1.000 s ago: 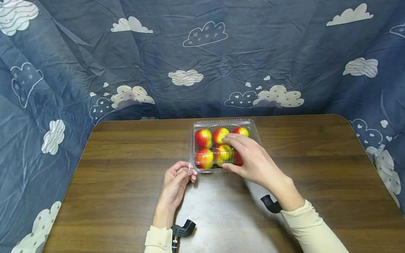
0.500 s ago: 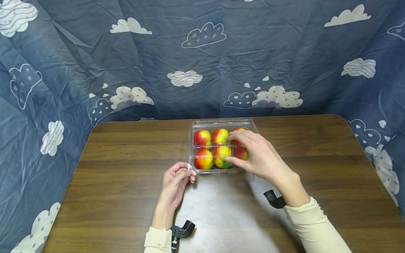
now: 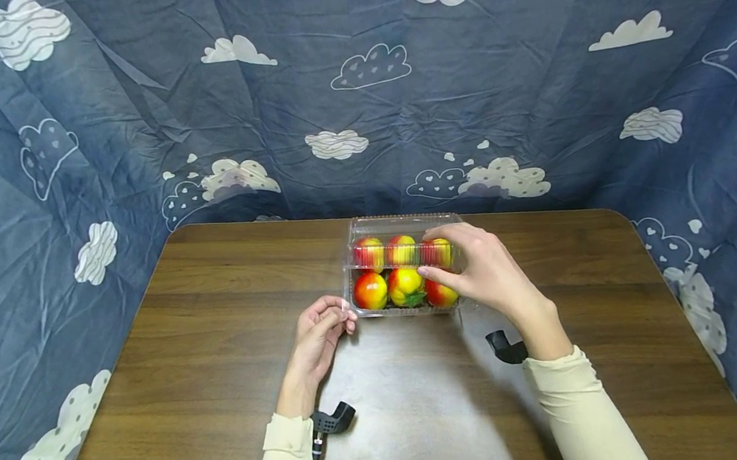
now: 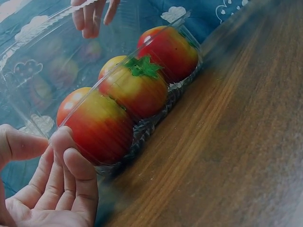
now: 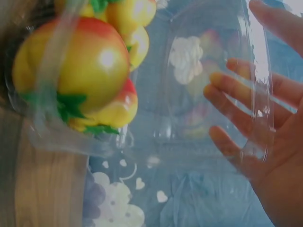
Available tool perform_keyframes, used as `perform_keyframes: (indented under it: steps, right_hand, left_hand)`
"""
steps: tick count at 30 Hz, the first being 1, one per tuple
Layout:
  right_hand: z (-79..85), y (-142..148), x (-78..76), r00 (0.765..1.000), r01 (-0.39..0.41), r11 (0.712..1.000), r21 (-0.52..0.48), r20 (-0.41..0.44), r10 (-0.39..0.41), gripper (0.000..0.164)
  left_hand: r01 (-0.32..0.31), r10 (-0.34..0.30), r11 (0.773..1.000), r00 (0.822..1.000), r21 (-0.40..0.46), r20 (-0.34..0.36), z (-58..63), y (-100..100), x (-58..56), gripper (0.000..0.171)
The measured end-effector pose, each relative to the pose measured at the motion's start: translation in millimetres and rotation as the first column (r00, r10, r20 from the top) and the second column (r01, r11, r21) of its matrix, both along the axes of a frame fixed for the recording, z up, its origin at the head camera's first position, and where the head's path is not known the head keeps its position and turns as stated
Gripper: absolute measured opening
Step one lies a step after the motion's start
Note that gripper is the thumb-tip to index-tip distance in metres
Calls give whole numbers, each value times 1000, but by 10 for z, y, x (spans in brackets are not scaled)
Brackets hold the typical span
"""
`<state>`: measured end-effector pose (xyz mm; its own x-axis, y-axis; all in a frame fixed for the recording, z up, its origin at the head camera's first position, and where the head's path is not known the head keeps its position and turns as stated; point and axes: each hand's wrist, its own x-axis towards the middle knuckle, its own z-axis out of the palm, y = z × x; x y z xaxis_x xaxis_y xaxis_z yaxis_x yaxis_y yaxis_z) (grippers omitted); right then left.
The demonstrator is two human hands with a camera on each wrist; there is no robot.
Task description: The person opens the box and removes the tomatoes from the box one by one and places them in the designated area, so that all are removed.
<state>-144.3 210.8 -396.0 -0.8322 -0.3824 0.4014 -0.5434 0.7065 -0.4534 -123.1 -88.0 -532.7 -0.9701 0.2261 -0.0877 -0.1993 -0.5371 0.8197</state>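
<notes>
Lid (image 3: 387, 258) higher over table (image 3: 391, 391), curtain (image 3: 356, 105) behind

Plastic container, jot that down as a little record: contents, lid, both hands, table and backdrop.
container: clear plastic, on the table
contents: six red-and-yellow fruits in two rows of three
lid: clear, partly raised, tilted
left hand: pinches the container's near left corner
right hand: at the lid's edge, fingers extended
table: brown wood grain
backdrop: blue cloth with cloud prints
</notes>
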Motion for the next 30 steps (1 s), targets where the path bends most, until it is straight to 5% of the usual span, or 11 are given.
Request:
perform_keyframes:
  steps: [8, 30]
  right_hand:
    - [44, 116, -100, 999, -47, 998, -45, -21, 46, 44]
    - [-39, 400, -319, 996, 59, 983, -172, 75, -47, 49]
  left_hand:
    - [-1, 1, 1000, 1000, 4, -1, 11, 0, 4, 23]
    - [0, 0, 1000, 1000, 13, 3, 9, 10, 18, 24]
